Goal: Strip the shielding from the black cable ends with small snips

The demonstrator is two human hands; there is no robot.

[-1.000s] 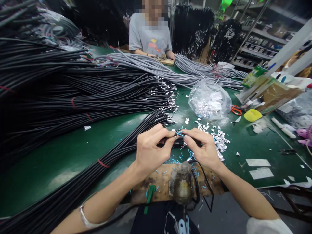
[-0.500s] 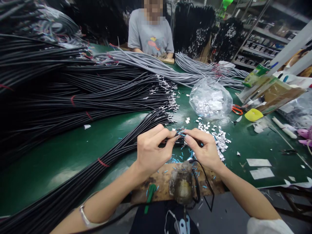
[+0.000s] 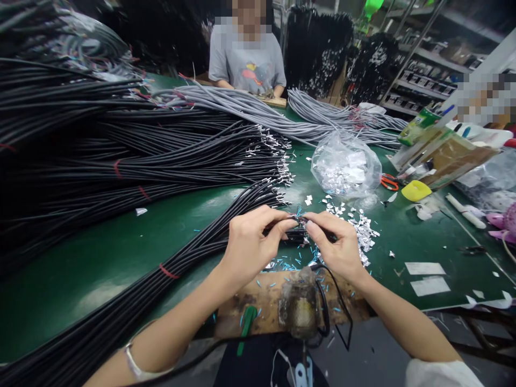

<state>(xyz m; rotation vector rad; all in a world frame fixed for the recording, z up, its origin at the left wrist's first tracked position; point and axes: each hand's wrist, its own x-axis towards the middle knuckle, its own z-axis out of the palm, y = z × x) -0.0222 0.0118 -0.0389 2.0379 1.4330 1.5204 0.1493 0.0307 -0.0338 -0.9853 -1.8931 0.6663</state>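
My left hand (image 3: pixel 256 234) is closed, thumb and forefinger pinching the end of a black cable just above the table. Facing it, my right hand (image 3: pixel 336 239) pinches the thin wires at the same cable end, and the fingertips of both hands nearly meet. The fingers partly cover the wires, some of them blue. A bundle of black cables (image 3: pixel 201 248), tied with a red band (image 3: pixel 168 271), runs from the lower left up to my hands. Blue insulation scraps (image 3: pixel 291 263) and silver foil bits (image 3: pixel 365 231) lie scattered beneath and beside the hands.
More black cable bundles (image 3: pixel 181 171) fill the left, with grey cables (image 3: pixel 242 110) behind. A plastic bag of foil (image 3: pixel 344 166), orange-handled scissors (image 3: pixel 389 181) and a yellow object (image 3: pixel 416 190) stand right. A worn wooden board (image 3: pixel 262 301) lies nearest me. A person (image 3: pixel 246 59) sits opposite.
My left fingers have shifted slightly right, closer to my right fingertips. The blue wire ends between them now point upward more. The view has shifted slightly.
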